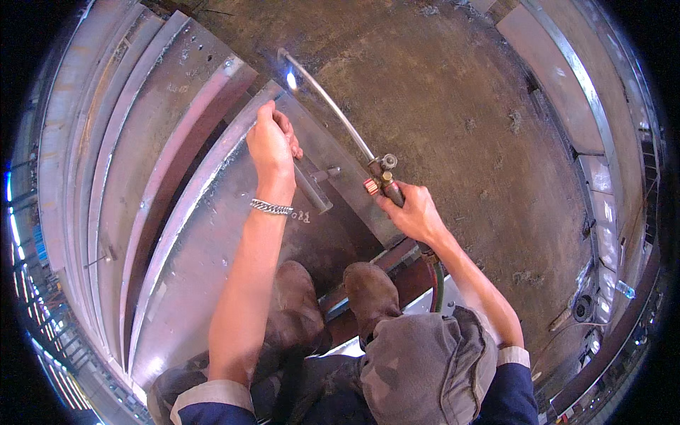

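My right hand (419,214) is closed round the handle of a gas cutting torch (338,113), beside its valve knobs. The torch's long metal tube reaches up and left to a bent tip, where a small bright blue-white flame (291,79) burns. My left hand (273,140), its fingers curled, is closed on a grey metal bar (312,188) that sticks out below it, with a short side stub. What lies inside the fist is hidden. The hand is over the near steel beam (212,219), a little below the flame.
Several long steel beams (159,92) lie side by side on the left. My boots (372,290) rest on the steelwork. Hoses (438,287) run down from the torch past my right knee. The brown floor (482,142) has scattered debris; more steel (567,92) stands at right.
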Demonstrator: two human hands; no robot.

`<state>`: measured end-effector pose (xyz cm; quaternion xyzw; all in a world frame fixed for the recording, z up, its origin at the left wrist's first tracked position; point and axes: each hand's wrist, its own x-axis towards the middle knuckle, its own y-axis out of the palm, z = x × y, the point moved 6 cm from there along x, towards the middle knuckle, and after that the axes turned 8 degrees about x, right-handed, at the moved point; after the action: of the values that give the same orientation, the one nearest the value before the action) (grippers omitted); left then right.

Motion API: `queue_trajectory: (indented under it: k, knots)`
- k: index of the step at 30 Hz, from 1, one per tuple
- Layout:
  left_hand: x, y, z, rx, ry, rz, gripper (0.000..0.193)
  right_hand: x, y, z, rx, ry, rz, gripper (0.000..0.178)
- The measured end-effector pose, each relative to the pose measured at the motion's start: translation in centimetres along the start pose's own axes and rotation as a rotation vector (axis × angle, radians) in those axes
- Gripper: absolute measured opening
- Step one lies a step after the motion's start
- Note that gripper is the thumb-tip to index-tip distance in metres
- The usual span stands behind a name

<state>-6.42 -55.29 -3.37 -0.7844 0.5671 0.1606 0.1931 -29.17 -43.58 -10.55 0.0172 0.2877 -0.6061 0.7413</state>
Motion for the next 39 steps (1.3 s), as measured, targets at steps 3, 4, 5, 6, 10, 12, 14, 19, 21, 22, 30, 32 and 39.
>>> queue_trajectory:
  k: [3,4,5,6,10,12,14,19,21,22,30,32,39]
  knots:
    - [-0.1,-0.1,-0.1,-0.008,-0.022,-0.012,0.040,0.1,0.9,-0.1,-0.044,-0.001,0.013,0.030]
    - [-0.2,-0.1,0.0,-0.006,-0.027,-0.014,0.040,0.1,1.1,-0.1,-0.043,-0.010,0.009,0.031]
    - [-0.2,-0.1,0.0,-0.005,-0.030,-0.015,0.040,0.1,1.3,0.0,-0.034,-0.034,0.003,0.031]
    - [-0.2,0.0,-0.1,-0.005,-0.031,-0.015,0.040,0.2,1.4,0.1,-0.030,-0.065,-0.007,0.031]
    - [-0.1,0.0,-0.1,-0.031,-0.060,-0.020,0.040,0.5,2.1,-0.3,-0.028,-0.033,-0.009,0.031]
    - [-0.1,0.0,-0.1,-0.038,-0.062,-0.018,0.040,0.5,2.1,-0.3,-0.024,-0.052,-0.023,0.031]
    - [-0.1,0.0,-0.1,-0.037,-0.058,-0.019,0.040,0.5,2.2,-0.4,-0.047,-0.047,-0.031,0.031]
    - [0.2,-0.2,0.3,-0.029,-0.037,-0.012,0.041,0.6,2.4,-0.4,-0.029,-0.051,-0.006,0.031]
    - [0.4,-0.3,0.3,-0.044,-0.022,0.001,0.043,0.6,2.4,-0.4,-0.026,-0.053,-0.009,0.030]
    - [0.4,-0.4,0.4,-0.045,-0.022,-0.002,0.043,0.6,2.4,-0.4,-0.030,-0.054,-0.010,0.030]
    - [0.3,-0.1,0.4,-0.019,-0.025,0.013,0.041,0.5,2.4,-0.3,-0.064,-0.037,0.000,0.030]
    - [0.3,-0.1,0.4,-0.024,-0.027,0.014,0.041,0.5,2.3,-0.3,-0.072,-0.011,0.003,0.031]
    - [0.6,-0.3,0.6,-0.057,0.017,-0.003,0.046,0.4,2.2,0.1,-0.053,-0.005,0.024,0.029]
